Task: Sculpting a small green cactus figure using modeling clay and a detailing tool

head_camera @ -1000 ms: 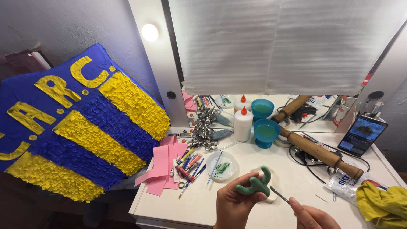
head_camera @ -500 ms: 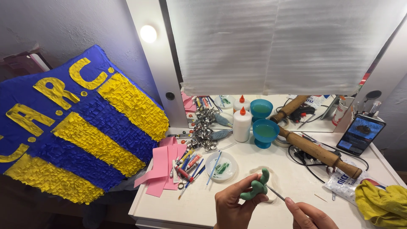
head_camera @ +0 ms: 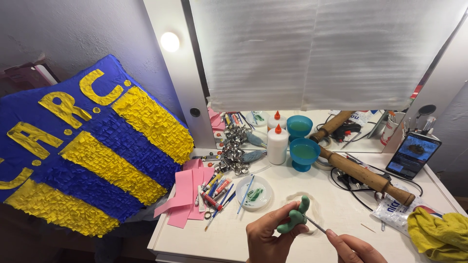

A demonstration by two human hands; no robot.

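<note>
Your left hand pinches a small green clay cactus-shaped figure upright over the white table. Your right hand grips a thin metal tool, tip touching the figure's right side.

The left hand now holds the green clay figure a little lower and more upright than a second ago, while the right hand brings the thin tool against its side.
</note>
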